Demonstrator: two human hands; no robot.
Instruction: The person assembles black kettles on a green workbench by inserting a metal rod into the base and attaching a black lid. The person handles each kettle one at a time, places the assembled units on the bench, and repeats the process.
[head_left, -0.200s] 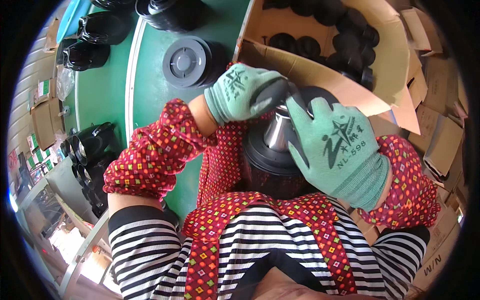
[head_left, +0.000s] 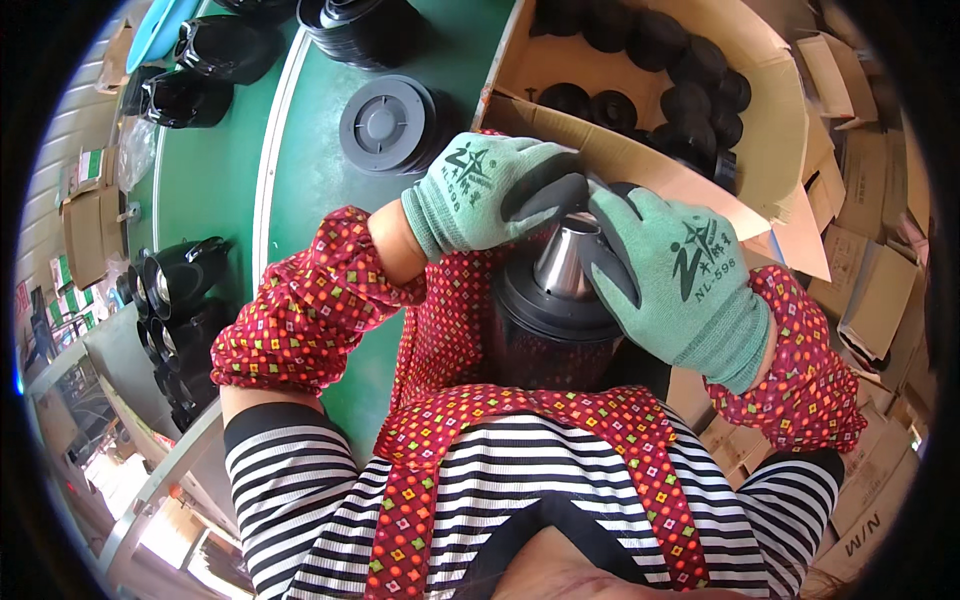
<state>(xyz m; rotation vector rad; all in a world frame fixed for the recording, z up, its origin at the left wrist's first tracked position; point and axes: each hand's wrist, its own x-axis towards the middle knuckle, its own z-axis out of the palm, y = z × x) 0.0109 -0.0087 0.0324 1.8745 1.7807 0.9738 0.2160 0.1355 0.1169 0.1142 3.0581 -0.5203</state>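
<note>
My left hand (head_left: 490, 192), in a green glove with dark grey fingertips, is closed, thumb against fingers, above a black round container. My right hand (head_left: 672, 270), gloved alike, is closed too, its fingertips meeting those of the left. What they pinch, if anything, is hidden. Just below the fingertips, a shiny metal cone (head_left: 568, 260) stands on the container's black stepped lid (head_left: 530, 300). The container's dark glossy body (head_left: 550, 360) sits upright close against my apron. Part of a black rounded piece (head_left: 622, 189) shows behind my right fingers.
A cardboard box (head_left: 640, 150) holding several black round parts stands at the far right. On the green table (head_left: 225, 180) are a stack of grey-black discs (head_left: 382, 122), more stacked black parts (head_left: 360, 30) and glossy black housings (head_left: 190, 97). More black housings (head_left: 185, 270) sit at left.
My right fingers have drawn back from over the cone and curled in, so more of the metal cone shows. The view has shifted slightly. My left hand stays closed.
</note>
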